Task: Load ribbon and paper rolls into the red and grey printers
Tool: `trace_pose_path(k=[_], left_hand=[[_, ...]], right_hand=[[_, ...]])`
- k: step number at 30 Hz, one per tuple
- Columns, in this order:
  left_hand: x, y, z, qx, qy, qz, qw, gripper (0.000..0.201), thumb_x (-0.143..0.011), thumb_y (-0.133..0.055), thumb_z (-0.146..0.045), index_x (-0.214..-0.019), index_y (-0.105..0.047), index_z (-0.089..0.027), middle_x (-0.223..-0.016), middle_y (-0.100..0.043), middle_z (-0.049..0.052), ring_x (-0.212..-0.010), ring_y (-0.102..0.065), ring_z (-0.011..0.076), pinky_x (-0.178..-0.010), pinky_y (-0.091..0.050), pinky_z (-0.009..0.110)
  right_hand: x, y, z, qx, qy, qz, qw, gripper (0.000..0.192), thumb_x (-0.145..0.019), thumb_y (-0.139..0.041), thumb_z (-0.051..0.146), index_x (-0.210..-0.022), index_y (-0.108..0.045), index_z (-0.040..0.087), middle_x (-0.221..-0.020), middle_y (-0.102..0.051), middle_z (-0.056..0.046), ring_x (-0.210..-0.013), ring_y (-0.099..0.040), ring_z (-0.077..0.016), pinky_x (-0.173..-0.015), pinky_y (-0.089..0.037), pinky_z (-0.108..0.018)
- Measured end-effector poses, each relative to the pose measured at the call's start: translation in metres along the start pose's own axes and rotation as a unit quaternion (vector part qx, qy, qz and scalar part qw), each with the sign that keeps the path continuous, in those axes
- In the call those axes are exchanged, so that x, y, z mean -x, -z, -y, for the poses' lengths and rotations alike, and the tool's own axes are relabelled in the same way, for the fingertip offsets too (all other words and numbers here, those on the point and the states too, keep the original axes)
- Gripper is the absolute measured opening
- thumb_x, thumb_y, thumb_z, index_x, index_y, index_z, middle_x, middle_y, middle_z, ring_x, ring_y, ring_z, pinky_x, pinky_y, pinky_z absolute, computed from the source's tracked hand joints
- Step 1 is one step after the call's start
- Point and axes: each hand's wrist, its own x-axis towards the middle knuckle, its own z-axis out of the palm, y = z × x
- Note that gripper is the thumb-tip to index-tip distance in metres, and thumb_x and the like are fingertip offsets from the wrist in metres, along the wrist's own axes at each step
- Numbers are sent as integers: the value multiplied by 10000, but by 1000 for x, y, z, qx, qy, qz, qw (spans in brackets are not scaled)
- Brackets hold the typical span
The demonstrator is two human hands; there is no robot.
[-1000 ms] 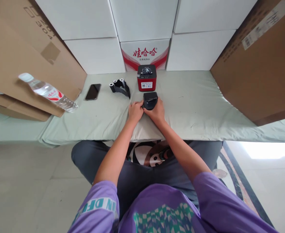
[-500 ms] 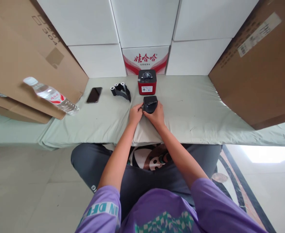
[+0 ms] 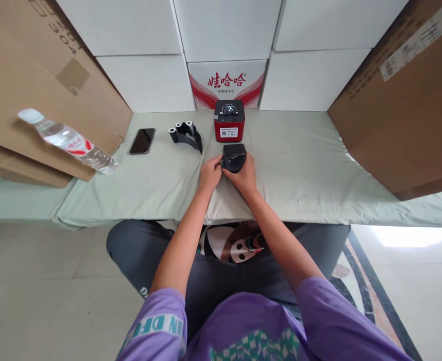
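On the cloth-covered table (image 3: 299, 165), just in front of the red printer (image 3: 229, 121), sits a small black device (image 3: 234, 156). The left hand (image 3: 210, 174) and right hand (image 3: 245, 176), 2 in all, clasp its near side, apparently steadying it; careful grip needed.
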Motion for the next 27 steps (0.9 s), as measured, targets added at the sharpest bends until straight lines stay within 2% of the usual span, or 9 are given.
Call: trace_pose_path(k=[3, 6, 10, 13, 15, 17, 20, 23, 27], left_hand=[[1, -1, 0, 0, -8, 0, 1000, 560, -898, -461, -50, -1378, -723, -167, -1372, -740, 82, -1243, -692, 227, -1160, -512, 354], [2, -2, 3, 24, -23, -12, 999, 537, -888, -484, -48, -1351, -729, -167, -1308, -755, 96, -1183, -703, 232, -1126, -534, 379], [5, 1, 9, 81, -42, -32, 995, 543, -875, -504, -55, -1373, -686, -170, -1298, -719, 121, -1091, -701, 217, -1037, -579, 391], [7, 5, 13, 87, -58, -21, 994, 539, -872, -521, -65, -1381, -664, -174, -1285, -698, 125, -1078, -687, 210, -1020, -582, 394], [9, 8, 13, 90, -60, -18, 994, 535, -874, -524, -71, -1383, -653, -177, -1277, -693, 122, -1085, -683, 211, -1001, -589, 392], [11, 10, 12, 90, -56, -30, 994, 538, -886, -521, -84, -1403, -632, -182, -1308, -681, 125, -1124, -680, 218, -1000, -593, 398], [13, 13, 8, 57, -82, -27, 995, 592, -908, -521, -101, -1488, -568, -214, -1462, -623, 126, -1328, -613, 253, -1156, -519, 466], [13, 13, 4, 34, -138, 26, 990, 682, -936, -488, -95, -1598, -455, -255, -1642, -497, 103, -1518, -472, 270, -1291, -378, 512], [10, 10, 4, 36, -138, 84, 986, 742, -948, -431, -72, -1660, -361, -268, -1705, -428, 89, -1559, -441, 257, -1303, -370, 496]], right_hand=[[-1, 5, 0, -22, 15, -15, 1000, 751, -815, -788, 450, -1443, -477, 178, -1377, -596, -194, -1327, -548, -354, -1130, -474, -579], [-11, 19, -1, -37, 55, -14, 998, 488, -902, -671, 337, -1372, -585, 238, -1388, -601, -156, -1344, -551, -320, -1174, -448, -555], [-47, 42, -4, -35, 165, 89, 982, 232, -865, -692, 250, -1089, -742, 283, -1273, -678, -103, -1272, -603, -328, -1157, -444, -579], [-75, 50, -9, -26, 244, 182, 952, 193, -845, -720, 239, -1022, -779, 290, -1255, -699, -91, -1220, -620, -329, -1110, -472, -587], [-85, 49, -13, -20, 277, 210, 938, 151, -872, -709, 253, -993, -791, 293, -1234, -712, -86, -1194, -622, -322, -1083, -490, -585], [-87, 46, -18, -23, 295, 206, 933, 130, -900, -692, 259, -974, -792, 296, -1214, -730, -78, -1187, -621, -319, -1060, -504, -583], [-80, 42, -24, -40, 303, 177, 936, 136, -921, -679, 250, -991, -781, 306, -1194, -753, -64, -1183, -636, -313, -1039, -517, -574], [-73, 41, -25, -48, 304, 149, 940, 133, -941, -668, 248, -1011, -766, 304, -1163, -766, -62, -1151, -671, -304, -1016, -525, -561], [-69, 42, -20, -41, 295, 139, 945, 115, -945, -660, 249, -995, -749, 304, -1088, -785, -51, -1134, -702, -303, -997, -535, -549]])
